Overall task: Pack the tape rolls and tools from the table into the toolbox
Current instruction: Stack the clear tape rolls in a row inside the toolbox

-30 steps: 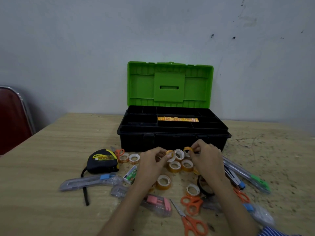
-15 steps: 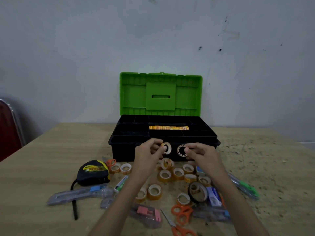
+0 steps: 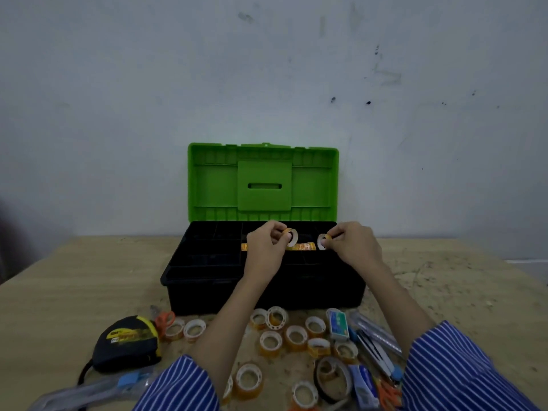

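A black toolbox (image 3: 207, 292) with its green lid (image 3: 263, 182) raised stands at the middle of the table. Over its compartments, my left hand (image 3: 265, 247) pinches a small tape roll (image 3: 291, 236), and my right hand (image 3: 354, 243) pinches another small tape roll (image 3: 323, 242). A row of orange tape rolls (image 3: 302, 247) lies in a middle compartment, partly hidden by my left hand. Several loose tape rolls (image 3: 296, 336) lie on the table in front of the box.
A black-and-yellow tape measure (image 3: 126, 342) lies front left, with a utility knife (image 3: 89, 391) in clear packaging below it. A staple box (image 3: 338, 324), pens (image 3: 376, 348), a large black tape roll (image 3: 332, 378) and orange scissors (image 3: 388, 393) crowd the front right. Behind the box is a wall.
Both hands rose from the pile of rolls in front of the box, each with a tape roll, and now hold them over the toolbox compartments. The camera tilted upward.
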